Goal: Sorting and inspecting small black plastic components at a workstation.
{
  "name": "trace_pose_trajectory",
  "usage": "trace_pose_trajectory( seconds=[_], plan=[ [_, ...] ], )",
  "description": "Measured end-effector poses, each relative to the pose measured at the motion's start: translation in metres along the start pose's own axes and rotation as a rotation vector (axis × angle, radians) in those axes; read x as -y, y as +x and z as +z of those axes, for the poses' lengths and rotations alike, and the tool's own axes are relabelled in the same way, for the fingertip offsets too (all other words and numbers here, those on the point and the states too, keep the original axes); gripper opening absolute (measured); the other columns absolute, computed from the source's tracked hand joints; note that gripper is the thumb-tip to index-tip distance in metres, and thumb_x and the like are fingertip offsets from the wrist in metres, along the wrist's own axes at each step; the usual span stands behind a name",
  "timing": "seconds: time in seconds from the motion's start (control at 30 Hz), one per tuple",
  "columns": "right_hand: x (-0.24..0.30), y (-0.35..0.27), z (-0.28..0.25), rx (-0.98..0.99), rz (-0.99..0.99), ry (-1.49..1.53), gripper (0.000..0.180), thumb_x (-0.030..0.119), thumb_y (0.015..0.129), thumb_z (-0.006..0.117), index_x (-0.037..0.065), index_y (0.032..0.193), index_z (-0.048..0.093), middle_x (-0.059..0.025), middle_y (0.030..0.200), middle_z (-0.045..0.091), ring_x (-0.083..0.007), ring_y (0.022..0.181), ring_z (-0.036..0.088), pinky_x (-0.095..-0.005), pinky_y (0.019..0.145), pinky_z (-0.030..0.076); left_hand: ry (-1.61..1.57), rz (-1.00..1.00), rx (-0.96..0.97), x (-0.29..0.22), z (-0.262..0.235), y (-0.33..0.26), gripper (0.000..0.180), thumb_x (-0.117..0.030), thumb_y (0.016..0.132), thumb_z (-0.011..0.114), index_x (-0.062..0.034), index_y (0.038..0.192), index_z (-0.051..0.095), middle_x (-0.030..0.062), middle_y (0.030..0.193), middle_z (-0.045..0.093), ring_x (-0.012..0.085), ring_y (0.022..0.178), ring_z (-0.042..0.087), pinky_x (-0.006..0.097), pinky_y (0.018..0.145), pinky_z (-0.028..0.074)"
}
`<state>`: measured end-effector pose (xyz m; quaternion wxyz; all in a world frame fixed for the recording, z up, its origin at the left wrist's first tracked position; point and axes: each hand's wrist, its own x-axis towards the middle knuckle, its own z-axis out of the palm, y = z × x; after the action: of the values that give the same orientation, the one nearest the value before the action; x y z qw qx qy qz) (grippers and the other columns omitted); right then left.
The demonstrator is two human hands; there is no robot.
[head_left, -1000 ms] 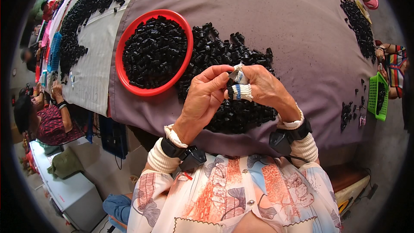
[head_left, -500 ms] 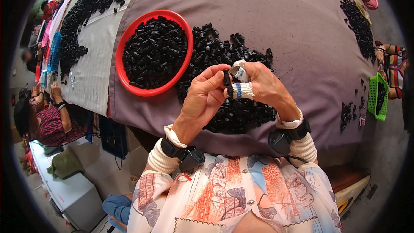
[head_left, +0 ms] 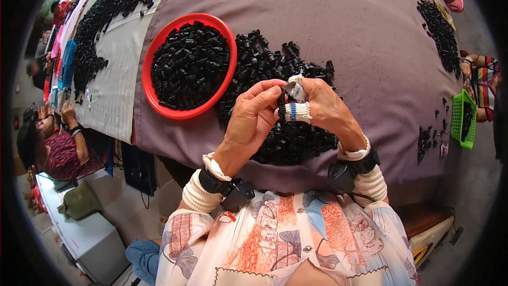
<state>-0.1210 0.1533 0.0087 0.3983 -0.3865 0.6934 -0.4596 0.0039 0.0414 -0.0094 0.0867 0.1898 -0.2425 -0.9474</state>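
Observation:
Over the front of a heap of small black plastic parts (head_left: 256,61), my two hands meet at one such black plastic part (head_left: 281,99). My left hand (head_left: 243,122) pinches it upright between thumb and fingertips. From the other side, my right hand (head_left: 332,108) closes on the same part with curled fingers. White cloth wraps with blue stripes (head_left: 297,112) cover two of its digits. A small grey piece (head_left: 288,88) shows at the upper wrap; its kind is unclear. Left of the hands stands a red basin (head_left: 150,87) full of similar black parts.
A purple-grey cloth (head_left: 365,37) covers the table. More black parts (head_left: 87,47) lie on the pale cloth at left, and others (head_left: 440,34) at the far right. A green basket (head_left: 458,124) stands at the right edge. Other people sit on both sides.
Both hands stay in place, still holding the black part, which has tilted or turned slightly between the fingers. At left, a co-worker's hand has shifted a little.

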Motion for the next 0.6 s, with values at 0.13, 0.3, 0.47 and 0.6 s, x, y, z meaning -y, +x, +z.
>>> trace_pose_trajectory(
  seconds=[0.13, 0.3, 0.47, 0.6],
  plan=[
    [-0.001, 0.000, 0.001, 0.006, -0.009, -0.016, 0.036, 0.032, 0.065, 0.070, 0.001, 0.072, 0.054, -0.0081, 0.057, 0.052, -0.0170, 0.052, 0.048, -0.0307, 0.051, 0.040, -0.006, -0.003, -0.009, 0.000, 0.000, -0.002, 0.020, -0.010, 0.089, 0.050, 0.0004, 0.105, 0.054, 0.0053, 0.089, 0.061, 0.0096, 0.080, 0.058, 0.024, 0.071, 0.048],
    [-0.004, 0.001, 0.000, 0.028, -0.017, -0.074, 0.038, 0.033, 0.065, 0.070, 0.000, 0.070, 0.052, -0.0104, 0.057, 0.051, -0.0200, 0.052, 0.050, -0.0322, 0.051, 0.040, -0.002, -0.023, 0.019, -0.001, -0.003, -0.003, 0.020, -0.011, 0.089, 0.050, -0.0006, 0.106, 0.054, 0.0058, 0.092, 0.061, 0.0098, 0.081, 0.058, 0.023, 0.070, 0.048],
    [-0.007, 0.002, 0.001, 0.030, -0.062, -0.100, 0.039, 0.034, 0.065, 0.069, -0.001, 0.069, 0.050, -0.0120, 0.057, 0.050, -0.0235, 0.051, 0.049, -0.0332, 0.050, 0.039, 0.010, -0.027, 0.009, -0.001, 0.000, -0.003, 0.019, -0.011, 0.089, 0.050, -0.0003, 0.105, 0.055, 0.0062, 0.093, 0.061, 0.0106, 0.081, 0.058, 0.024, 0.070, 0.048],
    [-0.010, 0.003, 0.002, 0.019, -0.130, -0.123, 0.040, 0.035, 0.066, 0.067, 0.000, 0.068, 0.049, -0.0119, 0.056, 0.048, -0.0247, 0.051, 0.048, -0.0343, 0.050, 0.039, 0.012, -0.018, 0.013, -0.001, 0.000, -0.003, 0.019, -0.010, 0.089, 0.051, 0.0000, 0.104, 0.055, 0.0066, 0.092, 0.061, 0.0110, 0.080, 0.058, 0.025, 0.070, 0.049]
  ],
)
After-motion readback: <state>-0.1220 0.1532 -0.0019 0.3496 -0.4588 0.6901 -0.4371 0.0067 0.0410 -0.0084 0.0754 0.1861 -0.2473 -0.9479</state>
